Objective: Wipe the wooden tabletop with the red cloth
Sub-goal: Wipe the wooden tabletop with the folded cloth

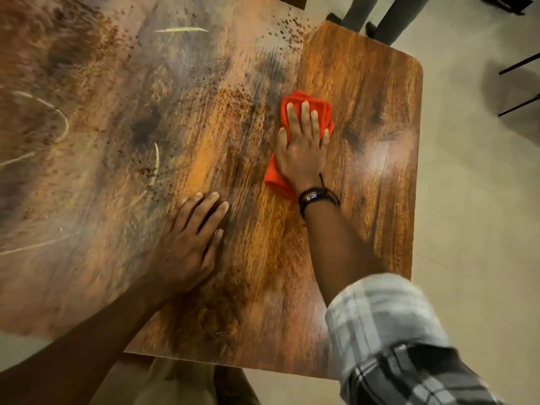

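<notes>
The wooden tabletop (365, 118) fills most of the view, with dark grain, many small dark specks and pale curved streaks on its left part. A folded red cloth (321, 108) lies on the right part of the top. My right hand (304, 150) presses flat on the cloth, fingers spread over it and pointing away from me; a dark bracelet sits on the wrist. My left hand (193, 241) rests flat on the bare wood nearer to me, fingers apart, holding nothing.
The table's right edge and rounded far corner (418, 65) border a pale tiled floor (473, 200). Dark chair or table legs (520, 83) stand at the far right, and two more legs (388, 19) rise beyond the far corner.
</notes>
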A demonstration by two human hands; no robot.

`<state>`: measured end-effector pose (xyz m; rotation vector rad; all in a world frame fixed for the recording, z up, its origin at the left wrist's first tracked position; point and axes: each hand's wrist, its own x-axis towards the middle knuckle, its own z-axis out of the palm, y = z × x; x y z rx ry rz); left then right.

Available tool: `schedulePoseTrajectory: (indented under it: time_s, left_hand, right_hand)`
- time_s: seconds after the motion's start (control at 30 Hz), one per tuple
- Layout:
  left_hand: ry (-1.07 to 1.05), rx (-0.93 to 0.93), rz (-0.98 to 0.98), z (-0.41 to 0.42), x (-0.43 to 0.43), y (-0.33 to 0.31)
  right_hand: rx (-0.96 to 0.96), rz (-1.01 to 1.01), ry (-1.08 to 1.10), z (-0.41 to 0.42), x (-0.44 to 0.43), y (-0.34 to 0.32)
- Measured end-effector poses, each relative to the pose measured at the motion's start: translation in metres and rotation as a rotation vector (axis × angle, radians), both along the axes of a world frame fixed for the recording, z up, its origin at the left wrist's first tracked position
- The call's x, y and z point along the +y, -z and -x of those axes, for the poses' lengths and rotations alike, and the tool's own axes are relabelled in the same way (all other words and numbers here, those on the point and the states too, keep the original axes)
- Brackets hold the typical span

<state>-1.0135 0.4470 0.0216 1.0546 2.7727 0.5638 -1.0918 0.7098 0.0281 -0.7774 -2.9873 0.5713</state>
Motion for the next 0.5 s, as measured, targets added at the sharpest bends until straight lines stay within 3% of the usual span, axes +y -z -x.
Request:
schedulePoseTrajectory:
  time_s: [0.17, 0.3, 0.5]
  left_hand:
    - [0.0, 0.004, 0.027, -0.003, -0.002, 0.001]
    - [0.0, 0.04, 0.024, -0.002, -0.002, 0.002]
    - [-0.014, 0.067, -0.01, -0.004, -0.001, 0.002]
  right_hand:
    - [0.013, 0.027, -0.025, -0.019, -0.011, -0.002]
    - [0.071, 0.032, -0.036, -0.097, -0.061, -0.007]
    - [-0.027, -0.004, -0.097, -0.24, -0.141, -0.007]
